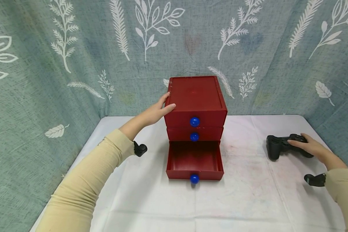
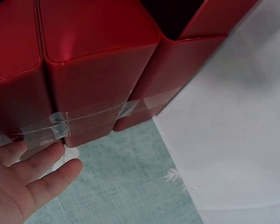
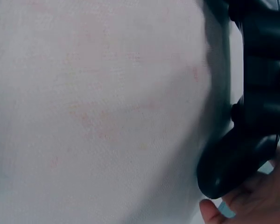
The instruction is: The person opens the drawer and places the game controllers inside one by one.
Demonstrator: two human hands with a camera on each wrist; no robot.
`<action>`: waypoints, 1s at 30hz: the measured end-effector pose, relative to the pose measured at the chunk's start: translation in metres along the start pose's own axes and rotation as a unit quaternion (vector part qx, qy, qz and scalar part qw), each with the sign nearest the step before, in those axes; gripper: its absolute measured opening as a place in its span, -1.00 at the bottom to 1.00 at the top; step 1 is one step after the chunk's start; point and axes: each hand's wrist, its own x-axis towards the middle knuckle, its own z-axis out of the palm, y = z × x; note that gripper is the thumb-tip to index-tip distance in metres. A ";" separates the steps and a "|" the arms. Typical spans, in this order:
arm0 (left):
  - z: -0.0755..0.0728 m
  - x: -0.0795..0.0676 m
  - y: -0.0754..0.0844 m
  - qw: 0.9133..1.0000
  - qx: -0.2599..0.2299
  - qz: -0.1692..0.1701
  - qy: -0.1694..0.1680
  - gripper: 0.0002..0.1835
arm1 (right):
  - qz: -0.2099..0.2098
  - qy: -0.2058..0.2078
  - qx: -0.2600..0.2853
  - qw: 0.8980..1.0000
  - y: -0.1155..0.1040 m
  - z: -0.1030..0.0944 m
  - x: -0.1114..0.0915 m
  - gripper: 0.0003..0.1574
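A red chest of small drawers (image 1: 195, 93) with blue knobs stands at the back middle of the table. Its bottom drawer (image 1: 195, 161) is pulled out, and its inside looks bare. My left hand (image 1: 155, 112) rests against the chest's upper left side, thumb at the top edge; in the left wrist view the fingers (image 2: 51, 184) lie extended along the taped side. At the right, my right hand (image 1: 311, 146) grips a black game controller (image 1: 281, 145) by its right part. In the right wrist view the controller (image 3: 263, 109) partly hides the fingers.
A white cloth covers the table (image 1: 237, 199). Behind and at both sides hangs a green-grey curtain (image 1: 90, 64) with white leaf prints. Clear tape (image 2: 93, 119) runs along the chest's side. The open drawer juts toward the front.
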 end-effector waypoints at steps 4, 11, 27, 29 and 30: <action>0.000 0.000 0.000 1.000 0.003 -0.003 -0.001 -0.16 | -0.004 -0.023 -0.006 1.000 -0.002 0.001 0.000 0.28; 0.001 0.003 -0.003 1.000 0.007 -0.005 0.001 -0.15 | -0.016 -0.051 -0.015 0.998 -0.001 0.002 0.001 0.28; 0.000 0.000 0.001 1.000 0.010 -0.010 -0.003 -0.16 | -0.023 -0.108 -0.022 0.994 0.000 0.008 0.001 0.29; -0.001 -0.007 0.010 1.000 0.006 -0.012 -0.008 -0.16 | -0.028 -0.109 -0.029 0.993 0.000 0.009 0.001 0.29; -0.001 -0.010 0.014 1.000 0.004 -0.013 -0.010 -0.17 | -0.030 -0.109 -0.031 0.993 0.000 0.009 0.002 0.29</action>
